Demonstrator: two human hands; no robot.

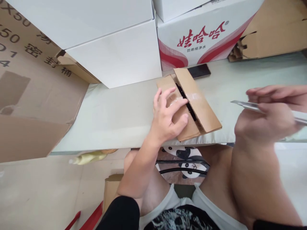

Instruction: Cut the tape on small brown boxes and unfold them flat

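A small brown cardboard box [203,108] lies on the table near its front edge. Its two top flaps stand slightly apart, and something dark shows through the gap. Clear tape clings to both flaps. My left hand [165,115] rests over the left flap with its fingers spread and bent, the index fingertip by the gap. Off to the right of the box, my right hand [268,118] is closed around a utility knife [249,105]. The knife's blade points left, toward the box, but does not touch it.
Behind the box lies a dark phone [199,71], in front of a white and red printed carton [192,41]. White boxes [117,54] stand at the back left. A large brown carton [35,95] fills the left side. Another brown carton [275,38] sits at the back right.
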